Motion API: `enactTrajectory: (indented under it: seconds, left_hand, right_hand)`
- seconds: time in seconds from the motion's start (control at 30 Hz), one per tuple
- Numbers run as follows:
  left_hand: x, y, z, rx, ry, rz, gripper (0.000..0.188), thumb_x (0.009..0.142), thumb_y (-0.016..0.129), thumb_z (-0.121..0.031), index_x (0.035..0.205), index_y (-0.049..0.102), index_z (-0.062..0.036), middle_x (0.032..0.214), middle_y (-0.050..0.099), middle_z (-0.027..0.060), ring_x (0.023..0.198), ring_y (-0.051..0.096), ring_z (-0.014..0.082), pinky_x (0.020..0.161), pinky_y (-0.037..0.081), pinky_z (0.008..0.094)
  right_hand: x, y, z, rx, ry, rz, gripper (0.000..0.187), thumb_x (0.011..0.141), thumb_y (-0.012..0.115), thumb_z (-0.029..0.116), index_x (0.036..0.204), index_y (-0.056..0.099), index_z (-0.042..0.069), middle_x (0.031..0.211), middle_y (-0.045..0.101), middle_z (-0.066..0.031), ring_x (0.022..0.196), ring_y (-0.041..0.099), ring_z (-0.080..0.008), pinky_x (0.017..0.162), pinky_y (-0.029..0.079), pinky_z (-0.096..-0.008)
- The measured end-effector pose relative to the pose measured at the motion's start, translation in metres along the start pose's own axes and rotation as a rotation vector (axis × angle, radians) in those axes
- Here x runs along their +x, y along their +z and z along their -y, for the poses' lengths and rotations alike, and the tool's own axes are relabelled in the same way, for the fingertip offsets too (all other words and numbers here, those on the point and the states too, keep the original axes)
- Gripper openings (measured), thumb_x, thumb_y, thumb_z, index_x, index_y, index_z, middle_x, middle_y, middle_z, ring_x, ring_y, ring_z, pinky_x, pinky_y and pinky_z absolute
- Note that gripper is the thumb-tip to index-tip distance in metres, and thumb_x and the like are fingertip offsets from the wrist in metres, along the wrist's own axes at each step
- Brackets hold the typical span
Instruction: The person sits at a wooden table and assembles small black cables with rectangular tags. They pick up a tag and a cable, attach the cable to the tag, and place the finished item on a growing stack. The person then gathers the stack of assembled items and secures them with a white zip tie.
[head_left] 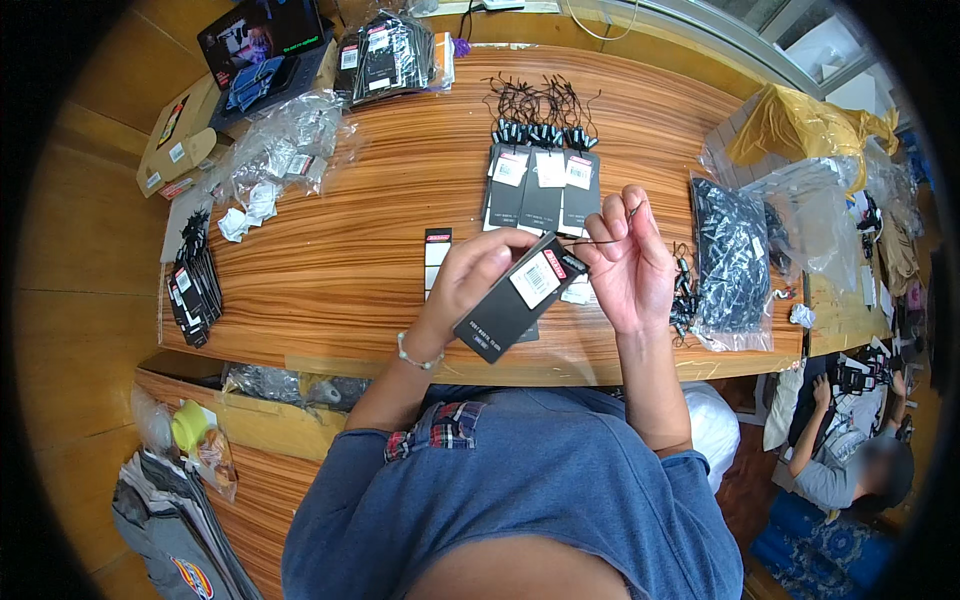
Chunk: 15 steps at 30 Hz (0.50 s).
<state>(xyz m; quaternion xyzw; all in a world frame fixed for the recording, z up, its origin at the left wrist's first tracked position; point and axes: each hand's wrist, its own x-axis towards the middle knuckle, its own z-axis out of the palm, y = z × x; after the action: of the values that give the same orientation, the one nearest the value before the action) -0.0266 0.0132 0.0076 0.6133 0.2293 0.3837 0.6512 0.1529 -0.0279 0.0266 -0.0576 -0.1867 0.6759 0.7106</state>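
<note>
My left hand point(462, 280) is closed on a dark grey hang tag point(492, 318) with a white barcode sticker and a red label. The tag tilts above the near part of the table. A thin black string point(600, 242) runs from the tag's upper end to my right hand point(632, 285), which pinches it between thumb and fingers. Beyond my hands lie rows of grey hang tags point(540, 205), their black strings point(540, 100) spread out behind them. Partly covered by my left hand is a strip with white panels point(437, 250). Other pieces under my hands are mostly hidden.
A clear bag of black strings point(733, 265) lies at the right, loose strings point(684, 295) beside it. More tags point(193, 290) sit at the left edge. Plastic bags point(285, 150), a laptop point(262, 40) and a carton point(178, 140) occupy the far left. Another person point(835, 480) works at lower right.
</note>
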Motion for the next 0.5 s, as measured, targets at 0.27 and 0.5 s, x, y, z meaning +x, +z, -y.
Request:
enactTrajectory:
  seconds: [0.27, 0.5]
  left_hand:
    - [0.003, 0.009, 0.003, -0.152, -0.031, -0.018, 0.022, 0.077, 0.058, 0.006, 0.096, 0.048, -0.0004, 0.090, 0.053, 0.0047, 0.086, 0.055, 0.0096, 0.078, 0.047, 0.0226]
    - [0.005, 0.012, -0.002, 0.174, 0.086, 0.010, 0.011, 0.076, 0.060, 0.001, 0.087, 0.056, 0.0012, 0.089, 0.054, 0.0052, 0.081, 0.055, 0.0110, 0.072, 0.045, 0.0225]
  right_hand:
    - [-0.003, 0.004, -0.001, 0.008, -0.002, 0.016, 0.010, 0.093, 0.039, 0.020, 0.097, 0.041, 0.011, 0.076, 0.044, -0.0044, 0.064, 0.041, -0.0134, 0.063, 0.040, -0.0300]
    - [-0.003, 0.006, -0.001, -0.050, -0.015, 0.027, 0.010, 0.093, 0.039, 0.020, 0.096, 0.041, 0.011, 0.077, 0.046, -0.0049, 0.065, 0.042, -0.0139, 0.064, 0.039, -0.0305]
